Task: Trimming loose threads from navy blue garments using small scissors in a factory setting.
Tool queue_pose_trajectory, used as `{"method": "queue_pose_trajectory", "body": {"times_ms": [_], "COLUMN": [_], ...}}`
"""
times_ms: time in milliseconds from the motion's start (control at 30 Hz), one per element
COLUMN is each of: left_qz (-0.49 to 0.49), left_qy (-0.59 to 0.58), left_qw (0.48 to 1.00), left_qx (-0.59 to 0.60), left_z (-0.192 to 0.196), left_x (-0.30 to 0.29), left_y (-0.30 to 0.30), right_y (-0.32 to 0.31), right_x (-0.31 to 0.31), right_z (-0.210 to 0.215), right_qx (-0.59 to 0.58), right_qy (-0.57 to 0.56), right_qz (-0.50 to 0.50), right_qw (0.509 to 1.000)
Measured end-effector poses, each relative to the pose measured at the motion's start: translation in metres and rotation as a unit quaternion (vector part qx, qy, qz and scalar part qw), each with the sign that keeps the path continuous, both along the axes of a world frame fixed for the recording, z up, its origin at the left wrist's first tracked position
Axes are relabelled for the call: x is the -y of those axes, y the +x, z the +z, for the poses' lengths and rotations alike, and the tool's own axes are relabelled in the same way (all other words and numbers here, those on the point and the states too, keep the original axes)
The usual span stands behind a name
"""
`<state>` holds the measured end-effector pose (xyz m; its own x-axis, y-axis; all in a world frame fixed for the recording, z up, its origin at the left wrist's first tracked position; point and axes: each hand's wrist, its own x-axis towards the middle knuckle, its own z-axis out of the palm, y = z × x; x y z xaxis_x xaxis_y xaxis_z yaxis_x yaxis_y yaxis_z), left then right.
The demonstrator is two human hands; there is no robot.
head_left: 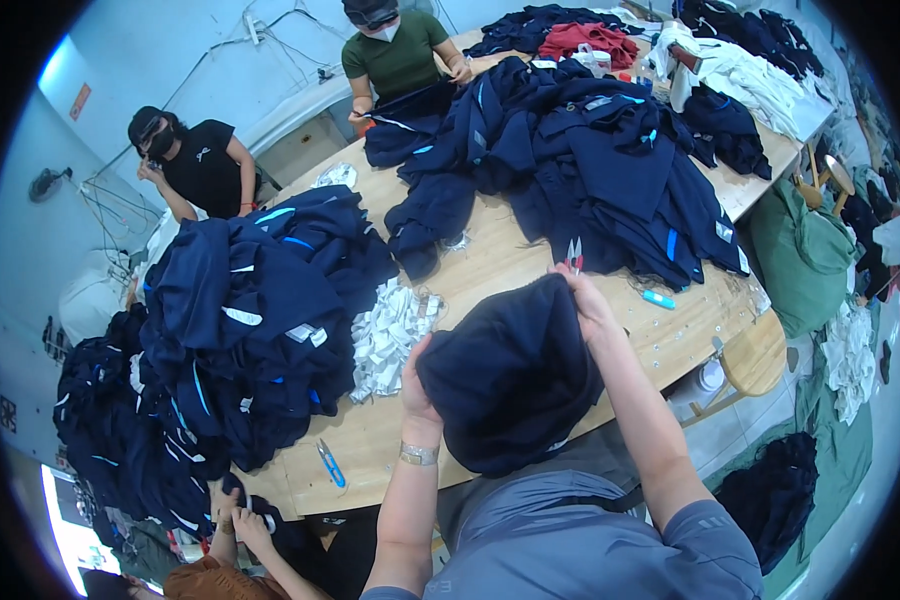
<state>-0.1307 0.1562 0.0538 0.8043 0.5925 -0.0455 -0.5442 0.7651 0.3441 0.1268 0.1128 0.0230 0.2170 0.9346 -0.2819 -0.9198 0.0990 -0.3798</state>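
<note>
A dark navy garment (510, 380) is spread between my hands, bulging over the table's near edge in front of my body. My left hand (419, 392), with a metal watch on its wrist, grips the garment's left side. At its upper right corner, my right hand (592, 310) pinches the fabric. Red-handled thread snips (574, 256) also stick up from the right hand, their metal blades pointing away from me. Beside the left hand lies a heap of small white fabric pieces (395, 340). The fingertips behind the cloth are partly hidden.
Navy garment piles (270, 320) cover the table's left and far sides (590, 170). Blue-handled snips (331, 464) and a turquoise tool (658, 299) lie on the wooden table (690, 330). A wooden stool (753, 355) stands at right. Two co-workers are across; another person's hands work at lower left.
</note>
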Motion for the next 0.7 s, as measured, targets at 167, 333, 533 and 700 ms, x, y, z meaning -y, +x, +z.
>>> {"method": "queue_pose_trajectory", "body": {"times_ms": [167,333,533,700], "left_qz": [0.003,0.014,0.219,0.119], "left_qy": [-0.038,-0.019,0.509,0.707], "left_qw": [0.999,1.0,0.676,0.465], "left_qx": [0.005,-0.004,-0.485,-0.52], "left_z": [-0.007,0.003,-0.008,-0.02], "left_x": [-0.002,0.001,0.033,0.059], "left_y": [0.002,0.003,0.014,-0.014], "right_y": [-0.006,-0.01,-0.026,-0.009], "right_x": [0.001,0.004,0.051,0.083], "right_z": [-0.015,-0.007,0.067,0.156], "right_qx": [0.03,0.246,0.318,0.439], "right_qy": [-0.017,-0.066,-0.046,0.257], "right_qz": [0.013,-0.051,-0.117,-0.13], "right_qw": [0.999,0.966,0.94,0.851]}}
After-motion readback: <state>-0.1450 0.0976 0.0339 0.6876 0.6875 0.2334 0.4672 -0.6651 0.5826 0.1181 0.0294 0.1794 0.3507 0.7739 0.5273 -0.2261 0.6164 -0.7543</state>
